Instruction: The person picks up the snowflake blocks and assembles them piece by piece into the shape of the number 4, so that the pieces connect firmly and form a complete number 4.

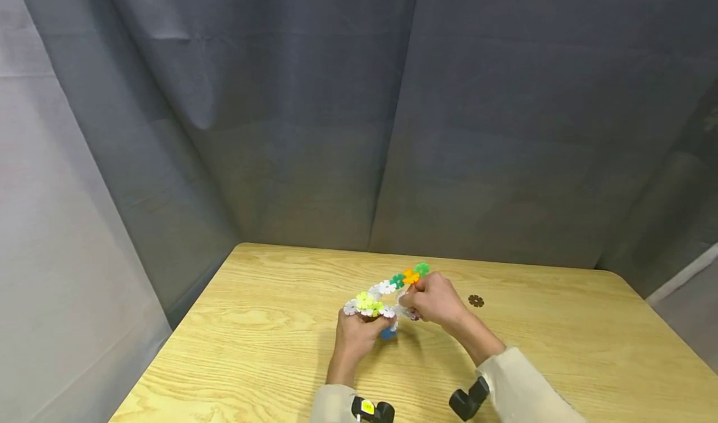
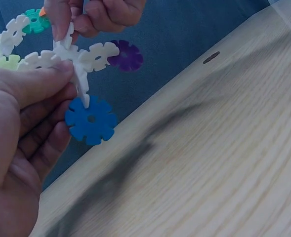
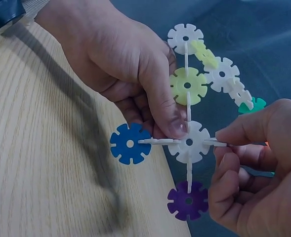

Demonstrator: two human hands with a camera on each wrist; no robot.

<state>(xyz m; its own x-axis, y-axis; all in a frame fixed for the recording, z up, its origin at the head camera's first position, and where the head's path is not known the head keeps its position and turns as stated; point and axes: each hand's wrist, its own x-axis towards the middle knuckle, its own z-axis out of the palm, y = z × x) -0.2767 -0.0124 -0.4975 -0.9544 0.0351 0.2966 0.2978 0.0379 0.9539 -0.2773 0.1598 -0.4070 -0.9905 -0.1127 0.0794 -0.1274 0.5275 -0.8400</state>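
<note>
Both hands hold a joined structure of notched plastic snowflake discs above the table. My left hand [image 1: 354,337] grips it, thumb against the central white disc [image 3: 198,148]. My right hand [image 1: 440,299] pinches a white disc [image 3: 214,142] at that central disc's side; its fingers partly hide it. From the centre, one arm ends in a blue disc [image 3: 119,150] and another in a purple disc [image 3: 177,206]. A pale yellow disc [image 3: 179,90] sits on the third arm. A bent chain of white and yellow pieces leads to a teal disc [image 1: 397,280], an orange piece [image 1: 411,276] and a green disc [image 1: 422,268].
A loose brown disc [image 1: 475,301] lies on the wooden table [image 1: 269,336], right of my right hand. Dark grey curtains [image 1: 314,130] hang behind the table, and a pale curtain [image 1: 56,236] stands at the left. Wrist cameras sit on both sleeves.
</note>
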